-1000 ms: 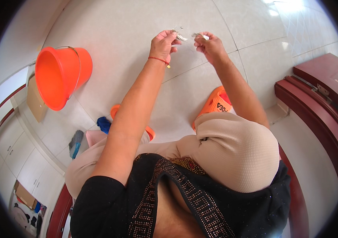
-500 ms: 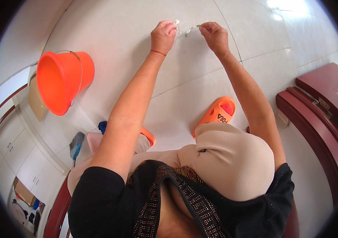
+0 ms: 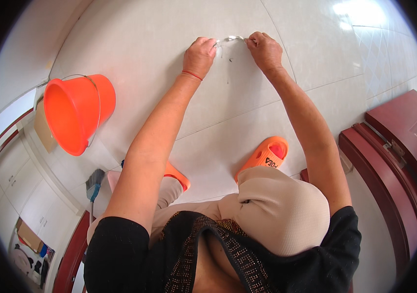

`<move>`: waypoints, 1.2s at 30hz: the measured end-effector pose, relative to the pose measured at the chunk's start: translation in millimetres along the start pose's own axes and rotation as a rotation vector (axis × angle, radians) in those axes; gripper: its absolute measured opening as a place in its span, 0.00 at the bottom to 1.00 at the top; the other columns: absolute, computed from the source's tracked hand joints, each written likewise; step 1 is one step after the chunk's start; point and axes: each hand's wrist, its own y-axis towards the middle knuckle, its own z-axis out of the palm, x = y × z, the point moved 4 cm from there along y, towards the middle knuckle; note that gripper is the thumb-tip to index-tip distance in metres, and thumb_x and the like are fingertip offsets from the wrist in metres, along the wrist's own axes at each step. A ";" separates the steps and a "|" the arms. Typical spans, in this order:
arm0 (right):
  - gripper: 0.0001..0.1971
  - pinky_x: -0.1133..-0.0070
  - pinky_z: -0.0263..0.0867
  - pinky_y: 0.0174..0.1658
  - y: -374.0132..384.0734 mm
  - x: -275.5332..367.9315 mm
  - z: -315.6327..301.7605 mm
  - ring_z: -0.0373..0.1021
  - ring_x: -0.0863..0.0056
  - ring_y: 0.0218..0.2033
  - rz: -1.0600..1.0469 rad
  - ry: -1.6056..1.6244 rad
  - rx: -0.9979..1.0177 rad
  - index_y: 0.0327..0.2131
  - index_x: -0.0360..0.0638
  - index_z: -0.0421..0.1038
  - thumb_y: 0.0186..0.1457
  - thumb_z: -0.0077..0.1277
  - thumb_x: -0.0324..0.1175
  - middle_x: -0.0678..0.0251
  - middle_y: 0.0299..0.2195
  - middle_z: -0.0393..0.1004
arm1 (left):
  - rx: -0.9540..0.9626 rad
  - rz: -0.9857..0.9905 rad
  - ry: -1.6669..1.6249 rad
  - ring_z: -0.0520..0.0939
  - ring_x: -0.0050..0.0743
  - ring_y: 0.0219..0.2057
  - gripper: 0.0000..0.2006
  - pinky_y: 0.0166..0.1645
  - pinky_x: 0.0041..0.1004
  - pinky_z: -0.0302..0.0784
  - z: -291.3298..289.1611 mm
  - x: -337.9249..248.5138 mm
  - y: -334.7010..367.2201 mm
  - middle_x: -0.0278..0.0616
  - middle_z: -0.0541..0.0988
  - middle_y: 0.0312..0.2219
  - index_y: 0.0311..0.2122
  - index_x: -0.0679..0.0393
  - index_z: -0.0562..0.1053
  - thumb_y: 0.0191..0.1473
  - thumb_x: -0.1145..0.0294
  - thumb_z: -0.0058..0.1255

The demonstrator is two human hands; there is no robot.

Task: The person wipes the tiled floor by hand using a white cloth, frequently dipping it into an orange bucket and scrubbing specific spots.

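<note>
Both my arms reach forward over the tiled floor. My left hand (image 3: pixel 200 54), with a thin red band at the wrist, is closed in a pinch on a small whitish scrap whose end shows at the fingertips. My right hand (image 3: pixel 265 51) pinches one end of a thin, twisted, whitish shiny strip (image 3: pixel 236 37). The strip's other end points toward my left fingertips. Whether it joins the scrap there I cannot tell. Below the strip, a tiny dark speck (image 3: pixel 231 60) shows against the floor.
An orange bucket (image 3: pixel 79 112) with a wire handle lies tilted toward me at the left, by a brown cardboard piece (image 3: pixel 44 126). A broom (image 3: pixel 93 184) stands nearer. Orange slippers (image 3: pixel 269 155) are on my feet. Dark red wooden furniture (image 3: pixel 389 161) lines the right side.
The strip, which hung down from my right fingers, now lies nearly level between the hands. The whole view has shifted slightly, with bucket and slippers lower in the picture.
</note>
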 end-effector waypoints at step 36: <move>0.07 0.69 0.65 0.30 -17.1 -10.1 -5.7 0.69 0.61 0.27 -0.079 0.062 0.226 0.29 0.44 0.69 0.46 0.46 0.33 0.60 0.23 0.73 | -0.309 -0.327 0.184 0.77 0.39 0.29 0.09 0.34 0.32 0.74 -27.6 48.1 -79.0 0.43 0.76 0.29 0.30 0.56 0.76 0.39 0.77 0.48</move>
